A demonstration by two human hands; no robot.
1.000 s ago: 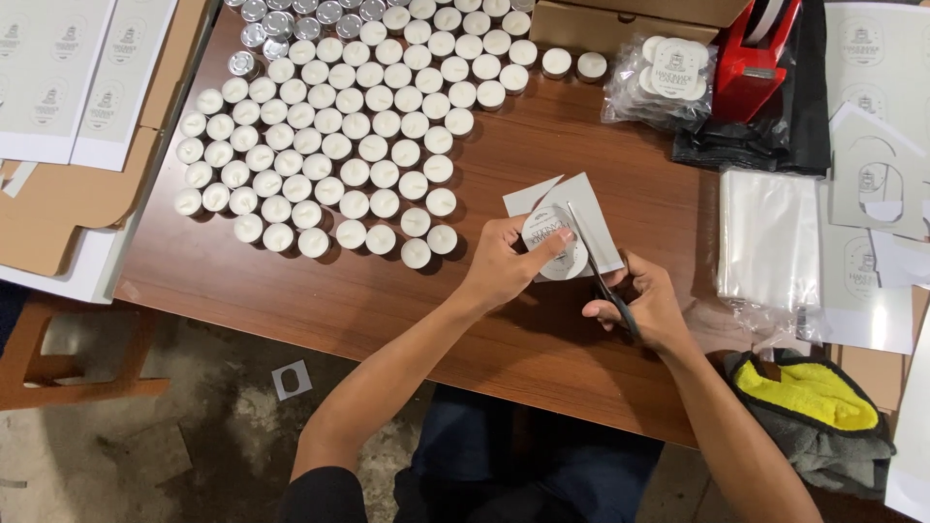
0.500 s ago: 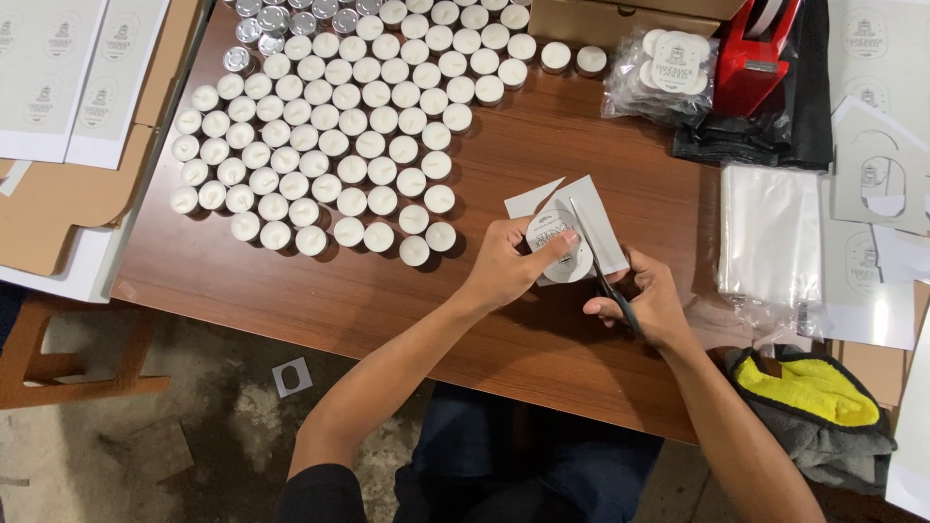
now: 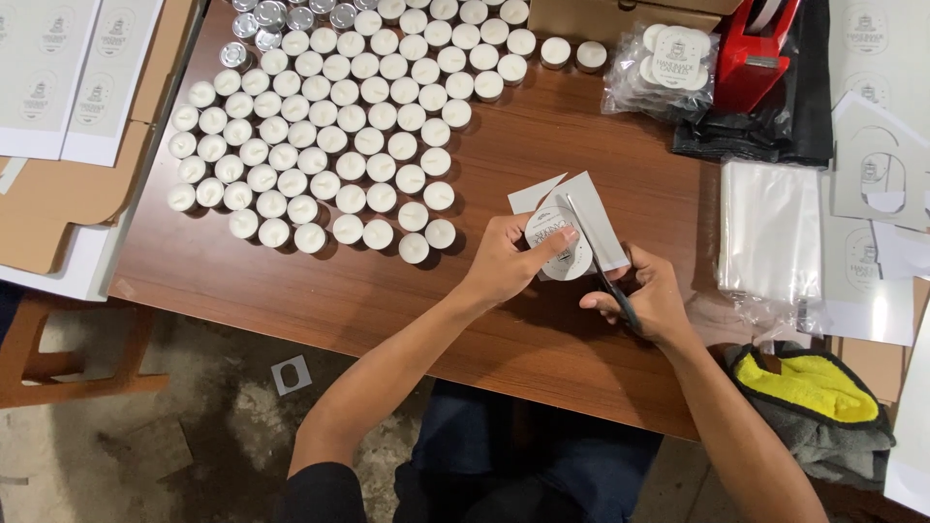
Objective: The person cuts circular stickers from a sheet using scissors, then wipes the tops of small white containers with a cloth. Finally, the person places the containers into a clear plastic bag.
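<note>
Beside the rows of white tealight candles [image 3: 320, 136], the left hand [image 3: 509, 260] is pinching a round printed label [image 3: 560, 242], still joined to its thin white card, just above the wooden table [image 3: 291, 281]. It is looking light and floppy (best gripped near the cut), while the right hand [image 3: 647, 295] is closing around scissors [image 3: 599, 266], blades seemingly parted.

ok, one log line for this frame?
left hand: holds label card | right hand: scissors, blades on card | nearby: tealights in rows on table
</note>
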